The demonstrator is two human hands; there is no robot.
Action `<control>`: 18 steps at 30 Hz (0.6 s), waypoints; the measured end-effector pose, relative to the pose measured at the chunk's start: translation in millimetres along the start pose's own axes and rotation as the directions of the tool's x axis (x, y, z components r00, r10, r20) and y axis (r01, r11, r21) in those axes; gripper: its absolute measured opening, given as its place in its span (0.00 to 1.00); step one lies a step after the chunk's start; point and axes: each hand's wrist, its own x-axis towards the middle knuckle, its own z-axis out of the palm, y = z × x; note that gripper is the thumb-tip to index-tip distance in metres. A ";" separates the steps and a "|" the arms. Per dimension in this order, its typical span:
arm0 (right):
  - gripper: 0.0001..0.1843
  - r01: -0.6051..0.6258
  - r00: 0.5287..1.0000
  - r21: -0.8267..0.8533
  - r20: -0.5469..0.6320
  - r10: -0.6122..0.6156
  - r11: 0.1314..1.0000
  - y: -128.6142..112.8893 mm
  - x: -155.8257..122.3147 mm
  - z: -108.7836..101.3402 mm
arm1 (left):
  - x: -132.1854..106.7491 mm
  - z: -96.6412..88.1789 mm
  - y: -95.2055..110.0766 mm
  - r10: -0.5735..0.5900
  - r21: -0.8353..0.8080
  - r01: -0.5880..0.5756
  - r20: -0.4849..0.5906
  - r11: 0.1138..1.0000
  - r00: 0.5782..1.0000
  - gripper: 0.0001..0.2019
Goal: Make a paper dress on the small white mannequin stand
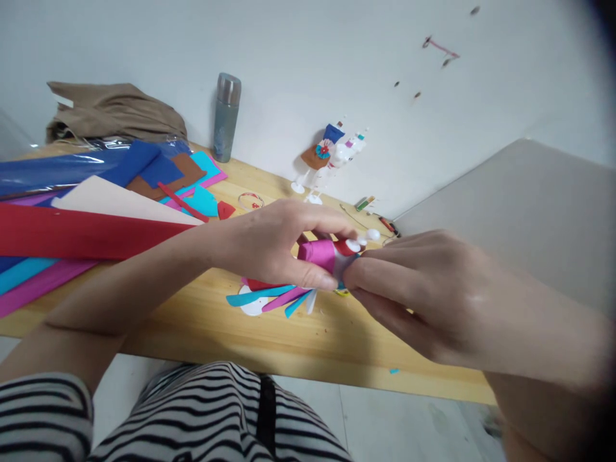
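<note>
My left hand [283, 240] curls around a small white doll-like figure [342, 264] dressed in magenta and red fabric-like pieces, its magenta end [317, 253] toward my palm. Closed fingers of my right hand [414, 289] press against the figure's right side, where bits of a blue strip [341, 283] show at the fingertips; most of the strip is hidden. Below my left hand, turquoise strips [260, 294] and magenta strips [285, 298] lie by a white disc [253, 307]. Two similar dressed figures [323, 154] stand near the wall.
At the left, coloured sheets [96, 234] and cut pieces cover the table [216, 343]. Behind them rests a brown cloth bundle [115, 112]. A grey flask [226, 119] stands near the wall, and a grey panel [520, 192] rises at the right.
</note>
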 end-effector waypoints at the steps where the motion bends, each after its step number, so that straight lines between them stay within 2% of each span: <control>1: 0.13 -0.003 1.000 0.003 0.002 0.003 1.000 -0.3 -0.3 0.4 | 0.1 0.2 0.3 0.000 0.004 0.000 0.000 1.000 1.000 0.14; 10: 0.12 -0.018 1.000 -0.003 0.001 0.018 1.000 -2.8 -1.5 -0.3 | 0.8 3.4 6.4 -0.041 0.040 0.042 -0.011 0.998 0.999 0.10; 18: 0.05 -0.034 0.998 0.073 0.048 0.031 0.997 -3.7 -5.9 -3.4 | -0.7 4.2 3.2 -0.002 0.012 0.002 -0.037 1.000 0.999 0.13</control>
